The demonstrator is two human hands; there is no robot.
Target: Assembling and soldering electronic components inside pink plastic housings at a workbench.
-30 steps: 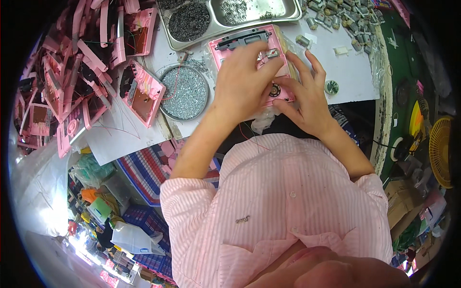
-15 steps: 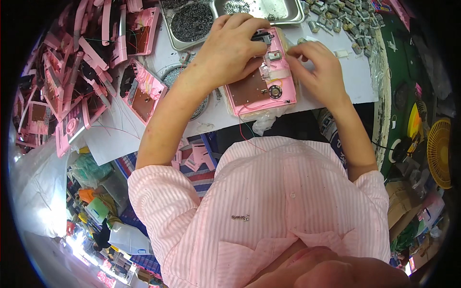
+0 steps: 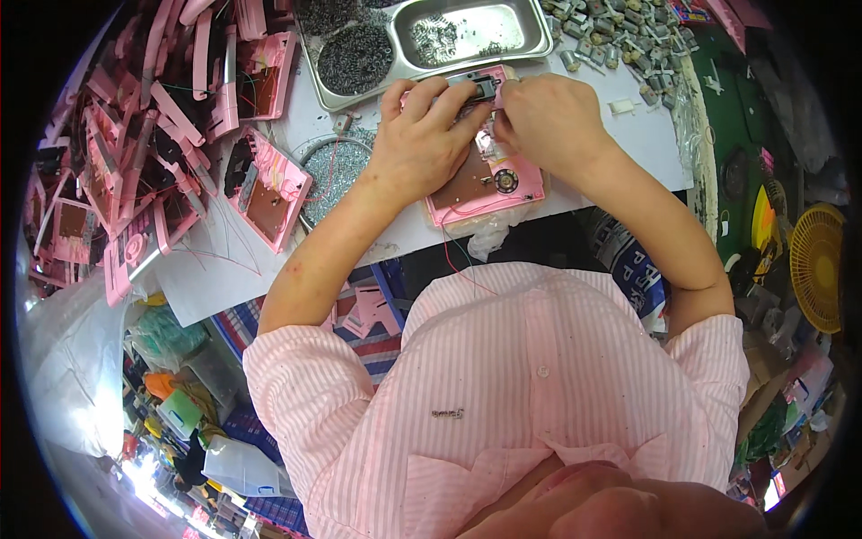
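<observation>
A pink plastic casing (image 3: 530,190) lies on the table in front of me, with a brown panel (image 3: 460,187) and a small round metal-rimmed part (image 3: 505,181) on its face. My left hand (image 3: 417,135) rests over the casing's left side, its fingers curled onto a dark grey mechanism (image 3: 486,87) near the far end. Closed in a pinch, my right hand (image 3: 555,117) works at the casing's right side, just beside that mechanism. Whatever its fingertips hold is hidden behind the hand. Red and green wires (image 3: 452,256) hang from the near edge toward my shirt.
A metal tray (image 3: 409,74) with small dark parts stands beyond the casing. Left of my forearm are a round dish of tiny metal pieces (image 3: 325,193), another pink casing (image 3: 292,184) and a heap of pink casings (image 3: 121,171). Small motors (image 3: 620,40) lie at the far right.
My right hand has moved left and over the casing, from its right edge. My left hand has shifted slightly down and its fingers have spread. The round dish shows more now.
</observation>
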